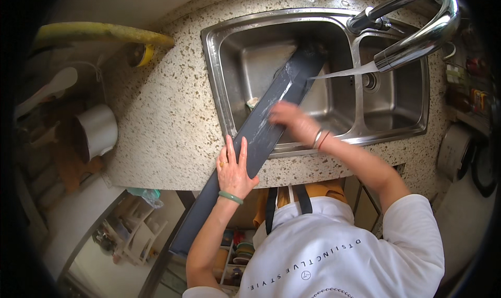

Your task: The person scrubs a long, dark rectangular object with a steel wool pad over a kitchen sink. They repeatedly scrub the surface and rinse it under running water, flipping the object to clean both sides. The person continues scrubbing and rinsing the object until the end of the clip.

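Note:
A long dark grey panel (263,134) slants from the large sink basin, across the near rim, and out past the counter edge at lower left. Its upper end looks wet, with whitish streaks. My left hand (235,175) grips it by the counter edge, fingers extended along its surface and thumb at its right edge. Over the panel's middle, my right hand (289,120) is smeared by motion, so its fingers and anything in them are unclear. Water pours from the chrome faucet (407,50) onto the panel's upper part. A small whitish thing (252,102) lies beside the panel.
The double steel sink (216,84) is set in a speckled counter (156,141). A white pot (98,131) and a yellow curved tube (104,32) are at left. Shelves with small containers (475,97) stand at right. An open drawer (240,256) sits below.

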The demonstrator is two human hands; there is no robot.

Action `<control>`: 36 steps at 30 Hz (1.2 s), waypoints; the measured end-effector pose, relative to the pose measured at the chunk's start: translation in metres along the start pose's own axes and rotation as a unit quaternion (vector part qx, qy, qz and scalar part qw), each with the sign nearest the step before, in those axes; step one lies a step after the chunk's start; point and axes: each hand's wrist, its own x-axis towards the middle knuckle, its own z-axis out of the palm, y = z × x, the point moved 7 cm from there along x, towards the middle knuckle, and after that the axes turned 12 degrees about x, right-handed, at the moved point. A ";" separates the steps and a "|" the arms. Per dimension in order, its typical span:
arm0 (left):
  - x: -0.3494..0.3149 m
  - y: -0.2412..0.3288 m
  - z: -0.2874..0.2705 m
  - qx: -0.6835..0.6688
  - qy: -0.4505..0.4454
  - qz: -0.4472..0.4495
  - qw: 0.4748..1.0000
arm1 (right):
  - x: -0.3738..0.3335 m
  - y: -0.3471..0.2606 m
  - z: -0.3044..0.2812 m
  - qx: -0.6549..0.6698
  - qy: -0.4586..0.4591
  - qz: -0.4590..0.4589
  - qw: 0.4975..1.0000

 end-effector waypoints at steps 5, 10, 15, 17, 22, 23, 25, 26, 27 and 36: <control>0.003 0.003 -0.001 0.006 0.010 0.000 1.000 | 0.001 0.133 -0.120 -0.318 0.100 0.140 0.932; 0.006 0.003 -0.001 0.002 0.031 -0.003 1.000 | 0.018 0.107 -0.088 -0.299 0.225 0.039 0.926; 0.013 0.009 -0.001 -0.029 0.031 0.006 0.999 | 0.010 -0.025 0.021 -0.161 0.084 -0.015 0.983; 0.019 0.011 -0.002 -0.041 0.039 0.021 0.998 | 0.005 -0.052 0.035 -0.101 -0.004 0.011 0.995; 0.046 0.019 0.008 -0.034 0.041 0.021 0.998 | 0.023 0.013 -0.035 -0.217 0.188 -0.052 0.956; 0.058 0.021 0.014 -0.025 0.045 0.023 0.998 | 0.030 0.041 -0.057 -0.241 0.198 -0.025 0.950; 0.085 0.034 0.031 0.025 0.053 0.027 0.998 | 0.042 0.101 -0.093 -0.253 0.230 0.075 0.937; 0.103 0.045 0.027 0.016 0.064 0.043 0.997 | 0.040 0.128 -0.109 -0.302 0.253 0.093 0.915; 0.119 0.054 0.024 0.006 0.073 0.048 0.996 | 0.043 0.144 -0.122 -0.263 0.262 0.151 0.916; 0.285 0.166 0.090 -0.871 -0.016 -0.165 0.462 | 0.022 0.153 -0.111 0.721 0.388 0.089 0.567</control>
